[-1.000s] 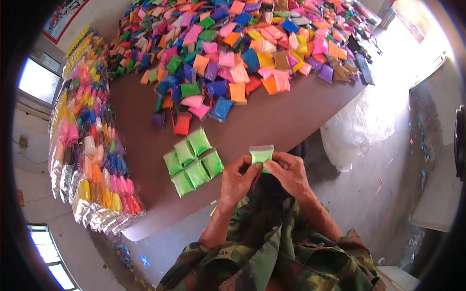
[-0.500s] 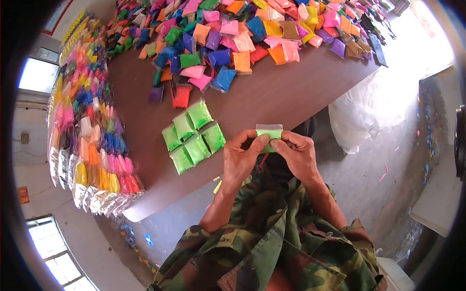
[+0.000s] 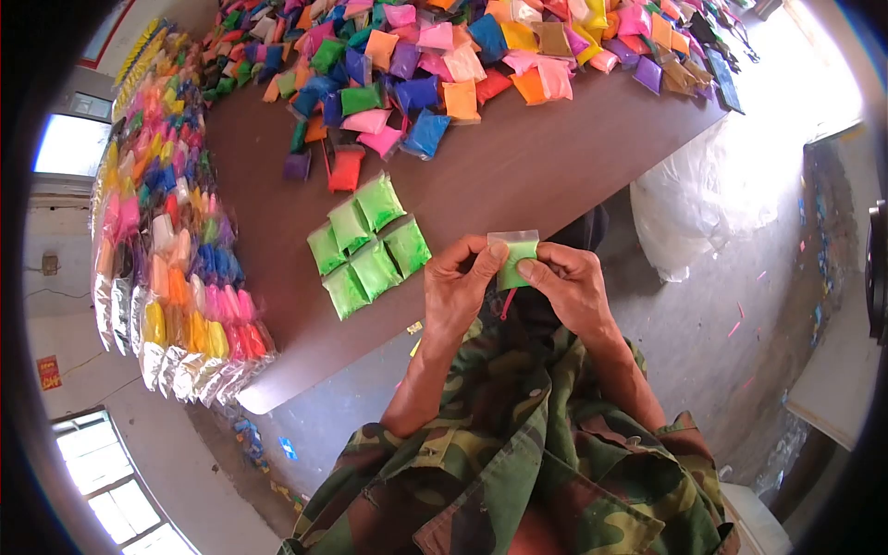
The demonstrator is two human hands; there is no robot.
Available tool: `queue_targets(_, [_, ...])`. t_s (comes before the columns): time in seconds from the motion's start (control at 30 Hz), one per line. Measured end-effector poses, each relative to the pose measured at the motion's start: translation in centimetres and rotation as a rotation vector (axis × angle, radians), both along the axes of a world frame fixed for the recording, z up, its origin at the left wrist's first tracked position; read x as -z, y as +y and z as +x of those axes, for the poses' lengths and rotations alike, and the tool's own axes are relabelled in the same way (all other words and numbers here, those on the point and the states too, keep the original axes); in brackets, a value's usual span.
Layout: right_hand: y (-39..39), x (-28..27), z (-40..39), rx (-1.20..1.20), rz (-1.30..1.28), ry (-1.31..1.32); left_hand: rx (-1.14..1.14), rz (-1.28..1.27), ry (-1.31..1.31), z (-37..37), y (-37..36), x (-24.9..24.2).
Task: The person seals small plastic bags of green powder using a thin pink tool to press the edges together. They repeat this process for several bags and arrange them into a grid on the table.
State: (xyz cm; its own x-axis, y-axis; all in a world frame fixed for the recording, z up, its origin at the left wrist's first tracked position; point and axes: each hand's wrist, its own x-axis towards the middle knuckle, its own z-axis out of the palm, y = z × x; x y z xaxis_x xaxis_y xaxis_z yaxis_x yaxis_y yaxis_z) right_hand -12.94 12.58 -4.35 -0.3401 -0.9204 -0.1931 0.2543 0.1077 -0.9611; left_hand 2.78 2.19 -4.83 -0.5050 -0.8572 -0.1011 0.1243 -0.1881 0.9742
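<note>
A small clear packet with light green contents (image 3: 518, 264) is held upright between my two hands, near the table's front edge. My left hand (image 3: 460, 280) pinches its left side with thumb and fingers. On its right side, my right hand (image 3: 566, 282) grips with the thumb on the front. Several similar green packets (image 3: 375, 268) lie flat in two rows on the brown table (image 3: 518, 171), to the left of my hands.
A large heap of colourful packets (image 3: 416, 92) covers the table's far side. Filled clear bags (image 3: 176, 268) are stacked along the left edge. A big translucent plastic bag (image 3: 680, 217) stands on the floor at the right.
My thumbs have shifted apart on the green packet, and more of its front shows. The view has moved slightly, so the table items appear a little higher.
</note>
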Motion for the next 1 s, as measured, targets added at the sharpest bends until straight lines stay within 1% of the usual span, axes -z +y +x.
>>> queue_targets(0.07, [0.1, 0.3, 0.2, -0.002, 0.034, -0.015, -0.002, -0.035, -0.020, 0.2, 0.0, 0.3])
queue_targets(0.17, [-0.1, -1.2, 0.9, 0.058, 0.070, -0.010, 0.023, -0.087, -0.052, 0.6, -0.3, 0.0])
queue_targets(0.37, [0.1, 0.3, 0.9, 0.136, -0.100, -0.238, 0.074, -0.066, -0.039, 0.2, 0.6, -1.0])
queue_targets(0.47, [0.3, 1.7, 0.4, 0.137, -0.142, -0.217, 0.130, -0.082, -0.068, 0.1, 0.9, -1.3])
queue_targets(0.6, [0.5, 1.4, 0.8, 0.173, -0.136, -0.224, 0.193, -0.067, -0.161, 0.4, 0.7, -1.8])
queue_targets(0.7, [0.3, 1.0, 0.9, 0.186, -0.112, -0.260, 0.168, -0.122, -0.168, 0.3, 0.8, -1.6])
queue_targets(0.8, [0.2, 0.9, 0.9, 0.172, -0.117, -0.260, 0.180, -0.158, -0.239, 0.6, 0.6, -1.6])
queue_targets(0.9, [0.2, 1.1, 0.7, 0.187, -0.128, -0.247, 0.143, -0.047, -0.187, 0.2, 1.1, -1.5])
queue_targets(1.0, [0.2, 1.4, 0.5, 0.214, -0.123, -0.251, 0.142, -0.173, -0.194, -0.1, 1.5, -1.1])
